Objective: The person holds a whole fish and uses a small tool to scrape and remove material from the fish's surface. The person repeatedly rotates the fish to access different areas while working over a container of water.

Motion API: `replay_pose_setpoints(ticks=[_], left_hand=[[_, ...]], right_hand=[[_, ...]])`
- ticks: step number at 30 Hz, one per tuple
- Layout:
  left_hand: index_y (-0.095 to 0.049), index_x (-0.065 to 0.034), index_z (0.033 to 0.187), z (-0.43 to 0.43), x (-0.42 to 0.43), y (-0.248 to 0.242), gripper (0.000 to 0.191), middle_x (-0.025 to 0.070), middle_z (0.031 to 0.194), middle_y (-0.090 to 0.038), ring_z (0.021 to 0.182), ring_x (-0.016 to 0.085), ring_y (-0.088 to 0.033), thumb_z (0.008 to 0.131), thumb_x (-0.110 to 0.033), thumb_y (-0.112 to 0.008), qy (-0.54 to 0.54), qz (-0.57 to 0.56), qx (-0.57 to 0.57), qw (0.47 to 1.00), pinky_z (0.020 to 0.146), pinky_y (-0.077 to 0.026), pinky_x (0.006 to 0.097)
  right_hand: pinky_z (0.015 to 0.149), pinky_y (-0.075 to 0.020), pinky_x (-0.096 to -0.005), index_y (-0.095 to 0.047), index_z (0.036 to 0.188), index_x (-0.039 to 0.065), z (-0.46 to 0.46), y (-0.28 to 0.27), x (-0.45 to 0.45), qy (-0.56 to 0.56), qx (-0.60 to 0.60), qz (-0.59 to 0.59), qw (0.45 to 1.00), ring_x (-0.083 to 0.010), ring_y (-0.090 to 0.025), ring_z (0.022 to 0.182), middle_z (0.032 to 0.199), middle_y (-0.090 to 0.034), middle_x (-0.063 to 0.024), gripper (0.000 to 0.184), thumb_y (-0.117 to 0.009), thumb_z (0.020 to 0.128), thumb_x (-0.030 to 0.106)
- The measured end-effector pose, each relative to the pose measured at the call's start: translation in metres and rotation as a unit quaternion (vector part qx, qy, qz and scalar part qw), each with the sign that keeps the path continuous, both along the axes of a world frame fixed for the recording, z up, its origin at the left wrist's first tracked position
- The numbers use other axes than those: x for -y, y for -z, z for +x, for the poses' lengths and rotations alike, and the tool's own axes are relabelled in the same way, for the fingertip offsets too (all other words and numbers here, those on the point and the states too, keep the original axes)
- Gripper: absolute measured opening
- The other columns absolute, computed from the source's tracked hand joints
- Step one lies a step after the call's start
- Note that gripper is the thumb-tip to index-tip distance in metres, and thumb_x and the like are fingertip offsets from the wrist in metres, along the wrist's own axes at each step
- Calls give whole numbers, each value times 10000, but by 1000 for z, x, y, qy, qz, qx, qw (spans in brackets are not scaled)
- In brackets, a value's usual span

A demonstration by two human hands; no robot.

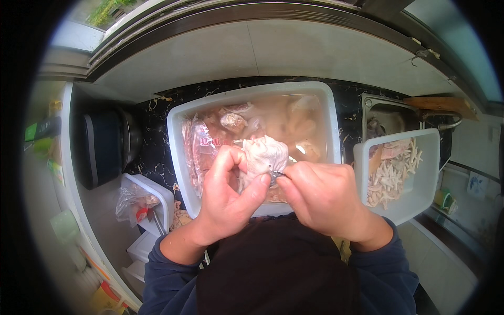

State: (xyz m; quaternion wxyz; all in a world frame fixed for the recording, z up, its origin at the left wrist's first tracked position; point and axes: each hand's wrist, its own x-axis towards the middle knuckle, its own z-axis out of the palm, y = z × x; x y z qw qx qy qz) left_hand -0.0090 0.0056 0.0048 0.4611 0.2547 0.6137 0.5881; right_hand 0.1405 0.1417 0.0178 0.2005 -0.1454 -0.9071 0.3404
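Observation:
Over a large white plastic tub [334, 130] of cloudy water, my left hand [232, 189] holds a pale, wrinkled piece of raw meat, perhaps poultry [265, 153]. Its thumb presses on the lower edge of the piece. My right hand [321, 193] pinches a small metal tool, probably tweezers [278, 173], whose tip touches the meat by my left thumb. In the tub, packaged raw meat in clear plastic [202, 141] lies at the left, and more pale pieces [305, 147] sit in the water at the right. The exact cut of the held meat cannot be told.
To the right, a white bin [427, 181] holds many pale chicken feet [388, 177], beside a steel sink [388, 114] with a faucet [449, 123]. At the left stand a dark appliance [102, 145] and a small white bin [167, 201] with a plastic bag [134, 201]. The wall and window frame rise behind.

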Motion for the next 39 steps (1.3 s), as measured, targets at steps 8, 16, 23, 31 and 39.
replay_pose_setpoints(ticks=[8,16,23,31,39], left_hand=[[-498,-29,1010,-1,2,4,217,49,1014,-591,924,92,-527,920,-36,-695,5,9,-2,1000,847,-457,278],[-427,-26,1147,2,8,6,302,75,1101,-583,997,112,-543,946,-42,-651,25,106,61,992,916,-451,298],[-330,20,1486,12,9,-6,580,147,1226,-594,1077,182,-591,998,-119,-611,25,146,-5,989,928,-489,337],[-591,46,1247,33,10,-9,336,131,1202,-646,1049,155,-603,1068,-206,-459,-16,90,-97,991,936,-483,306],[-602,65,1202,23,3,-5,290,137,1154,-620,1035,170,-595,1080,-152,-453,-51,141,-201,968,926,-485,315]], right_hand=[[503,-478,-376,-580,822,65,0,3,3,23,-32,15,999,-258,-622,567,686,-588,-78,170,-722,900,113],[653,-550,-366,-547,1145,-6,5,2,20,100,-43,-250,962,-286,-724,791,961,-698,-175,259,-677,990,156],[772,-513,-292,-529,1219,-9,-2,10,23,18,-128,-390,912,-129,-617,885,1010,-656,-103,255,-620,1039,147],[724,-465,-213,-555,1133,6,3,13,2,-81,-119,-565,813,-29,-519,822,961,-577,23,122,-566,1063,105],[717,-404,-211,-546,1101,15,-9,21,-6,-112,-127,-622,764,-20,-452,825,950,-530,38,94,-547,1062,101]])
